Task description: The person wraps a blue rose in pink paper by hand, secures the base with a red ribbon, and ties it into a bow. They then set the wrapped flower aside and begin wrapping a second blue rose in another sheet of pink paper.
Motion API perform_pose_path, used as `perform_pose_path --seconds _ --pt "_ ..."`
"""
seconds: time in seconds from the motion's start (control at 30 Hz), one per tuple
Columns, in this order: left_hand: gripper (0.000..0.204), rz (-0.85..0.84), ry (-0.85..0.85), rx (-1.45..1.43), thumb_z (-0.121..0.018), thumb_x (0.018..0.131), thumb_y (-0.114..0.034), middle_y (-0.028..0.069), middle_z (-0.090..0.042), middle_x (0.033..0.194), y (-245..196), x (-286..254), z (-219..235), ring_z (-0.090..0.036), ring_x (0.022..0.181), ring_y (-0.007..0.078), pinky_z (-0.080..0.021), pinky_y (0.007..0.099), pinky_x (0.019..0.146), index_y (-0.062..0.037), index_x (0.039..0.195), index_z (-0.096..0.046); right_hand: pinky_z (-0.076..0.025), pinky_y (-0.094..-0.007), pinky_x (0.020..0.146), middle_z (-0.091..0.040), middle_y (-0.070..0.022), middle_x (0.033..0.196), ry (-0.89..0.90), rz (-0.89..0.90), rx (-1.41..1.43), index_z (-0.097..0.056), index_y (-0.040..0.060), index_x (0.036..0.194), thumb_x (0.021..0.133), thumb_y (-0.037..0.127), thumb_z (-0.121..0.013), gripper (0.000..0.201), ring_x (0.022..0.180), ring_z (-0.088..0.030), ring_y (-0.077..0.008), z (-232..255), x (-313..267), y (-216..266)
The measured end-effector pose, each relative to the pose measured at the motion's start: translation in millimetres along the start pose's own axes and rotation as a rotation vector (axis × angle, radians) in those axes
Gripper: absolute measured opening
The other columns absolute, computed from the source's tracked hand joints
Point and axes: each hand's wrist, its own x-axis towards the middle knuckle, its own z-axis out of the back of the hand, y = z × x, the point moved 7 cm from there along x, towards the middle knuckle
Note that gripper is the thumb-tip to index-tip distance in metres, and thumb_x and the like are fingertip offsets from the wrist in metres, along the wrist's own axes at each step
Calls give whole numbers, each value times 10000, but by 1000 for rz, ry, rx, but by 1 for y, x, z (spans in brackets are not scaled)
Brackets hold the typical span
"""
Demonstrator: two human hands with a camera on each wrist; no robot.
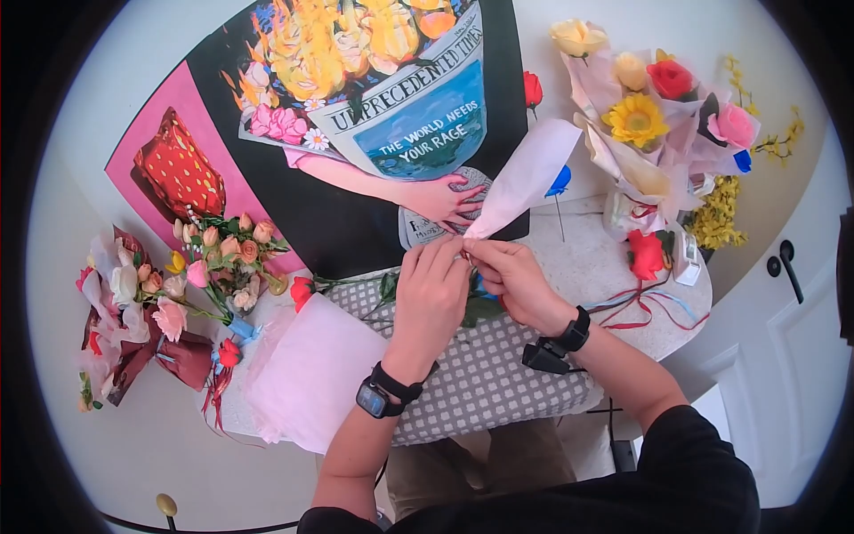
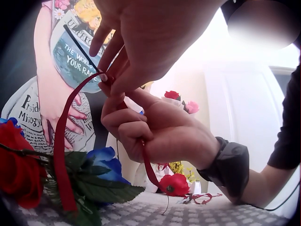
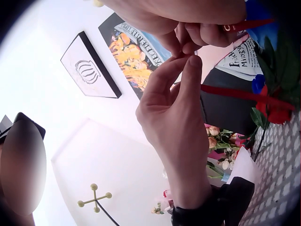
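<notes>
Red ribbon [image 2: 60,155] is what both hands are busy with, held up just above the checkered cloth [image 1: 498,374] on the counter [image 1: 605,258], in front of the big poster [image 1: 356,116]. Left hand [image 1: 431,289] has its grip pinched narrow on the ribbon near the top of the loop, and the right hand [image 1: 511,280] has its fingers curled around the other end, so both grips are tight on it. From the left wrist view the ribbon arcs down to the cloth beside a red rose [image 2: 19,169] and a blue rose [image 2: 106,162] lying with their leaves. A pale paper cone [image 1: 525,178] sticks up right behind the fingertips. Finished bouquets sit off to both sides: one at the left edge [image 1: 124,311], one with a sunflower at the right [image 1: 658,116]. A sheet of pink paper [image 1: 311,374] lies on the cloth by the left forearm.
</notes>
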Motion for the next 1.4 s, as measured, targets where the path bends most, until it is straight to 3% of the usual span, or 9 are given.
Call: perform_pose_path --seconds 0.43,0.53,0.6,0.67,0.77,0.8,0.87,1.1,1.4 --pt "144 66 -8 -107 -711 789 20 111 -661 1103 1 1 6 -624 1026 306 -474 418 911 -6 920 -654 -242 -206 484 -537 81 682 -3 71 -88 -762 23 1037 983 190 -698 187 546 -363 -7 -1 1 2" --pt "97 114 -35 -242 -671 880 7 114 -700 1108 10 1 12 -659 1001 260 -491 383 898 -2 974 -649 -237 -208 474 -549 81 676 -58 100 -165 -768 20 1040 975 200 -709 199 533 -360 -4 -1 -1 7" --pt "87 552 -69 -781 -620 969 -27 121 -721 1132 40 -7 2 -681 983 201 -511 340 868 15 1045 -625 -224 -213 468 -539 90 660 -20 103 -185 -771 18 1044 971 206 -716 208 522 -350 -2 -4 -1 9" --pt "197 565 -52 -784 -545 1044 -132 125 -717 1156 58 -12 -2 -687 1004 175 -528 316 845 23 1143 -615 -219 -215 469 -532 94 653 -6 101 -175 -770 18 1045 972 203 -715 206 521 -347 -1 -6 -2 10" --pt "418 1011 315 -1540 -432 1091 -298 147 -710 1146 66 -34 -32 -685 1053 208 -530 317 860 46 1249 -608 -211 -217 473 -522 99 647 40 116 -133 -765 16 1049 973 199 -713 205 522 -342 2 -7 -2 13" --pt "418 1014 310 -1538 -432 1091 -298 147 -710 1146 72 -36 -32 -685 1053 208 -530 317 860 46 1249 -608 -208 -218 476 -519 99 647 76 130 -100 -762 13 1053 974 197 -713 206 525 -340 4 -8 -2 15" --pt "381 943 577 -1773 -523 1072 -279 133 -707 1171 64 -41 -45 -672 1056 180 -515 287 838 32 1272 -617 -218 -212 482 -528 95 659 111 121 -82 -758 11 1057 977 192 -708 204 535 -351 7 -7 1 16" --pt "287 923 514 -1794 -590 1047 -243 83 -700 1095 56 -46 -65 -621 935 125 -456 278 815 7 1179 -640 -289 -179 512 -646 29 775 131 74 -75 -744 -7 1059 987 169 -692 198 598 -465 -1 -13 -1 12" --pt "239 940 449 -1814 -669 1002 -213 -10 -660 994 48 -42 -64 -525 838 52 -419 233 754 -30 1157 -663 -298 -180 513 -669 9 812 173 40 -72 -740 -16 1061 981 188 -704 222 596 -462 -4 -16 -5 18"
